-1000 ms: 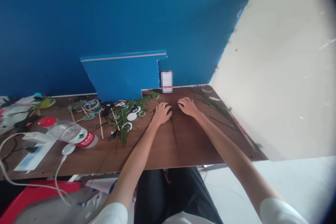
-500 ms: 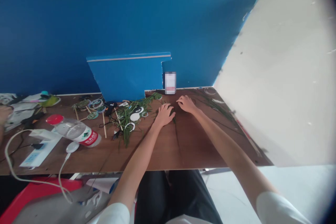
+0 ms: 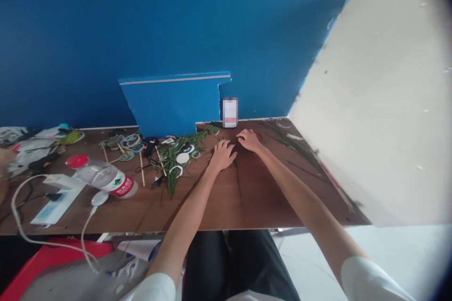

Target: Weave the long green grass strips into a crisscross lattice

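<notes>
My left hand (image 3: 223, 155) lies palm down on the brown table (image 3: 261, 197) with its fingers spread. A thin green blade of grass (image 3: 236, 163) shows by its fingertips. Just beyond and to the right, my right hand (image 3: 249, 140) rests on the table, fingers loosely bent and apart, pointing left. I see nothing held in either hand, though the undersides are hidden. Behind them a phone (image 3: 230, 113) with a blurred screen leans upright against the blue wall. To the left of my left hand is a heap of long green grass blades (image 3: 173, 155) with white rings and discs on it.
A bottle with a red cap (image 3: 102, 176) lies near a white power strip (image 3: 58, 202) and its cables. A blue panel (image 3: 169, 108) leans on the wall. More grass blades (image 3: 300, 146) lie at the right. Another person's hand (image 3: 4, 169) shows at the left edge.
My two hands hold almost the same place and pose. The whole view has shifted slightly. At the left edge the other person's hand has moved a little and is blurred.
</notes>
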Action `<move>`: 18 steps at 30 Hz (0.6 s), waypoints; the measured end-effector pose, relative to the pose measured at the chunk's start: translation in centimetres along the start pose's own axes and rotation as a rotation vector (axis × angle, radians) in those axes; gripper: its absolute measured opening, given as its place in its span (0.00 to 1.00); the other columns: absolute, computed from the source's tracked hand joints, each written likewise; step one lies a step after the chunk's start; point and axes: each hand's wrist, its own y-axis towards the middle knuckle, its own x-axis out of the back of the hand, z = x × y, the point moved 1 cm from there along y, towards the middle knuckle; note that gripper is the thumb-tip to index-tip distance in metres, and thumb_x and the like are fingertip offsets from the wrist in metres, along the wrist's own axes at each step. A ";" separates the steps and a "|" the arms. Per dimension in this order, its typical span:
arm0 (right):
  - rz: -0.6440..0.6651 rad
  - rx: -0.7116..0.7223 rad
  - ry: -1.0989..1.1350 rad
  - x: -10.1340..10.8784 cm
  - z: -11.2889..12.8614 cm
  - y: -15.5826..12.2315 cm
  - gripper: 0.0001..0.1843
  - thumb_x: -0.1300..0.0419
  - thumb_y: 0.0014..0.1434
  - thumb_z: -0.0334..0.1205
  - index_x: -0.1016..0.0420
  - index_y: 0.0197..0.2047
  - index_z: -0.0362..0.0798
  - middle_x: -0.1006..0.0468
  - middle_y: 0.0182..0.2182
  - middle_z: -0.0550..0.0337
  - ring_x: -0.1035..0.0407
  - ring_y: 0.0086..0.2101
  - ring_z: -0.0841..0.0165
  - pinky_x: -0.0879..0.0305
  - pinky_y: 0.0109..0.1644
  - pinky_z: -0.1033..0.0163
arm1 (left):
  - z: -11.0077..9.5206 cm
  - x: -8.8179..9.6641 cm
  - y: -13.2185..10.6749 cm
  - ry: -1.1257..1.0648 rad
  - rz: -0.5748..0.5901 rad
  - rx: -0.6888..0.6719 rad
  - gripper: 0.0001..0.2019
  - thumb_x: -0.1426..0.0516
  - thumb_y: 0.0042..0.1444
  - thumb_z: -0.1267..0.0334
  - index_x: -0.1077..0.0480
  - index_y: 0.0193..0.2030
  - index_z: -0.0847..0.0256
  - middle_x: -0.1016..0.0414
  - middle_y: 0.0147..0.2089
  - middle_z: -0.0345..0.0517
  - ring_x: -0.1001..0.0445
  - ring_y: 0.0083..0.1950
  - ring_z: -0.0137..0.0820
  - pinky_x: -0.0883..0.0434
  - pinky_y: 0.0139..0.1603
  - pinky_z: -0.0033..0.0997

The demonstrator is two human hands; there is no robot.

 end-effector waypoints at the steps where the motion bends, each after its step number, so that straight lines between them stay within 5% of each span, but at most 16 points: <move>1: -0.009 0.011 -0.007 0.1 0.1 -0.2 0.20 0.51 0.63 0.39 0.21 0.50 0.52 0.28 0.52 0.51 0.41 0.53 0.54 0.42 0.56 0.47 | 0.0 0.0 0.0 0.002 0.002 0.002 0.20 0.51 0.66 0.53 0.35 0.62 0.55 0.40 0.66 0.53 0.49 0.69 0.46 0.44 0.65 0.54; 7: -0.132 0.129 -0.055 0.6 0.6 -2.8 0.19 0.51 0.62 0.34 0.23 0.52 0.52 0.28 0.52 0.52 0.41 0.52 0.56 0.43 0.55 0.49 | -0.2 0.0 0.0 0.045 0.017 0.005 0.22 0.52 0.66 0.53 0.37 0.64 0.56 0.41 0.67 0.52 0.49 0.69 0.46 0.44 0.66 0.52; 18: -0.134 0.150 -0.133 0.1 1.3 -5.7 0.20 0.54 0.67 0.39 0.25 0.55 0.50 0.30 0.56 0.50 0.43 0.53 0.54 0.43 0.54 0.47 | -0.2 -0.1 0.0 0.092 0.011 -0.011 0.25 0.53 0.67 0.52 0.40 0.66 0.61 0.42 0.69 0.53 0.49 0.69 0.46 0.43 0.66 0.51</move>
